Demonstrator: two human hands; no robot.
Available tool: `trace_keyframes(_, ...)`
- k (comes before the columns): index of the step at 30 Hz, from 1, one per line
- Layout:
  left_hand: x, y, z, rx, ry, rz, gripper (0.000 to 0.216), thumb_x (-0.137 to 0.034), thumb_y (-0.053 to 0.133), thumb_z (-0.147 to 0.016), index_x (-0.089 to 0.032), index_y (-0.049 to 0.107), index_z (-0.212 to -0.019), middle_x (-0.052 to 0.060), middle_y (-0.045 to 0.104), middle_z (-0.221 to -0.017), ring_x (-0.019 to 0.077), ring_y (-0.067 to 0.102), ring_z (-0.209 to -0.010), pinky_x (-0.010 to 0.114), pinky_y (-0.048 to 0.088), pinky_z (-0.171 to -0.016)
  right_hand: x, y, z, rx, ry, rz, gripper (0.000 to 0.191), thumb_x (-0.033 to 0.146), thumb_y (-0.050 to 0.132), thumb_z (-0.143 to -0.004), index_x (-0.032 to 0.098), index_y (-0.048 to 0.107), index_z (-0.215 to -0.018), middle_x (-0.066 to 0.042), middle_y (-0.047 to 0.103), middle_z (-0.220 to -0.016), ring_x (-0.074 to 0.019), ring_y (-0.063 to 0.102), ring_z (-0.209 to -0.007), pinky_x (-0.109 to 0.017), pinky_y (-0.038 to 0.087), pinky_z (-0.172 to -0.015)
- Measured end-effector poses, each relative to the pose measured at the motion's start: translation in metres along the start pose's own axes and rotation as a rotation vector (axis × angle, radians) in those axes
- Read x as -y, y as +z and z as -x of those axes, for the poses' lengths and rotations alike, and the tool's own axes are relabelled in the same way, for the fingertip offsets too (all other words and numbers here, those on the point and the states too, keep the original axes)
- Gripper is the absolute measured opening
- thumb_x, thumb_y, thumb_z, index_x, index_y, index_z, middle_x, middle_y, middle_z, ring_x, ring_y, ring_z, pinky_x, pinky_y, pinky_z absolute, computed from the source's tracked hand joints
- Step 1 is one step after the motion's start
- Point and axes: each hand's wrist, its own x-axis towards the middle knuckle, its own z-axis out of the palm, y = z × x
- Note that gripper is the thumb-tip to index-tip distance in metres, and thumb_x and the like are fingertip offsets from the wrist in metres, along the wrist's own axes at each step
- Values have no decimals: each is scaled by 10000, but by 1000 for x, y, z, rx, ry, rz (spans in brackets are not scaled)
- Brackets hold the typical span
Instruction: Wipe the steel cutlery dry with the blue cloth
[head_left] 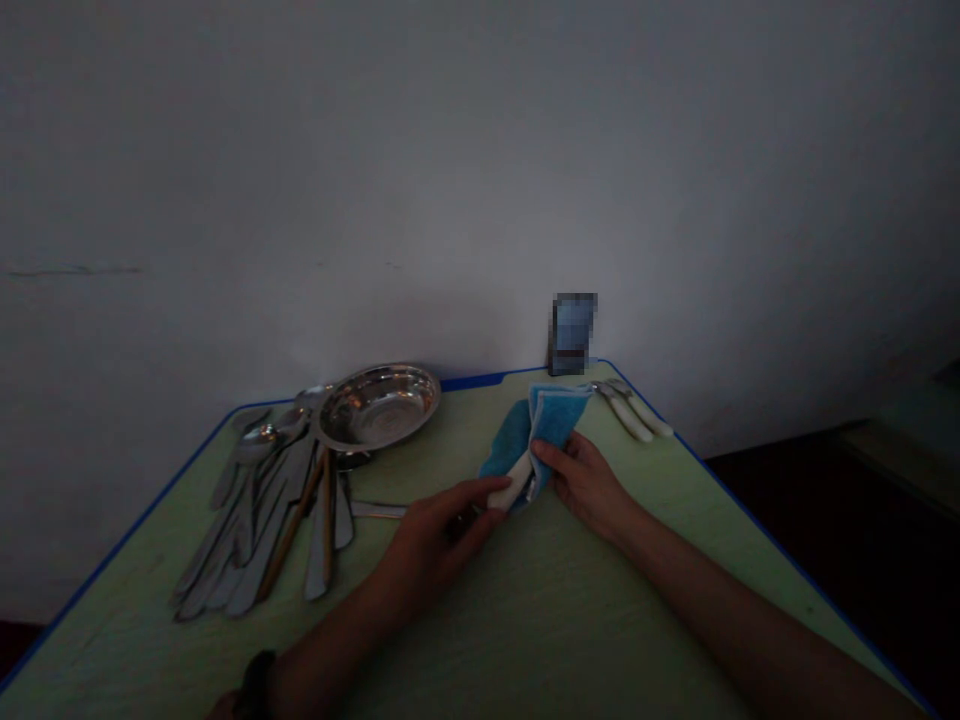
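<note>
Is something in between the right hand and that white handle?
Yes, the blue cloth: the right hand grips it at the upper end of the white handle. Nothing visible blocks the left hand.

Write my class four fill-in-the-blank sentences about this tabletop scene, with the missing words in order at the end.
The right hand holds a ____ cloth.
The cloth is to the ____ of the bowl.
Near the right edge of the table lie ____ white-handled utensils.
A dark band circles the person's ____ arm.

Missing words: blue; right; two; left.
</note>
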Motion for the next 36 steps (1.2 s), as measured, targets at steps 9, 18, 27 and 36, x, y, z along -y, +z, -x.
trace_keyframes(9, 0, 1, 1, 1, 20, -16, 272, -250, 499, -832, -216, 551, -1097, -39, 556, -687, 78, 478, -511, 176, 385, -486, -4, -2, -2, -18, -3, 8, 270, 310, 711, -625, 212, 625, -861, 4, 691, -826, -147, 626, -735, -289, 473, -721)
trace_keyframes(18, -5, -1, -3, 47, -96, 3, 257, -312, 502, -822, -183, 542, -1040, -21, 582, -694, 108, 511, -549, 193, 392, -482, 2, 3, -2, -71, 135, -205, 104, 270, 601, -639, 188, 619, -700, -15, 685, -659, -201, 643, -755, -325, 499, -701)
trace_keyframes(27, -2, 1, -2, 180, -55, -87, 258, -252, 511, -784, -206, 587, -1026, -30, 600, -689, 110, 523, -565, 200, 380, -519, -1, -4, -6, -68, 136, -267, 80, 185, 575, -696, 182, 622, -760, 7, 684, -696, -152, 632, -700, -290, 500, -694)
trace_keyframes(36, 0, 0, -2, 238, -63, -112, 200, -268, 490, -790, -181, 607, -927, -25, 576, -677, 113, 497, -565, 205, 359, -520, -3, -4, -7, -137, -9, -305, 76, 235, 631, -713, 218, 583, -769, 53, 646, -673, -91, 586, -600, -213, 489, -587)
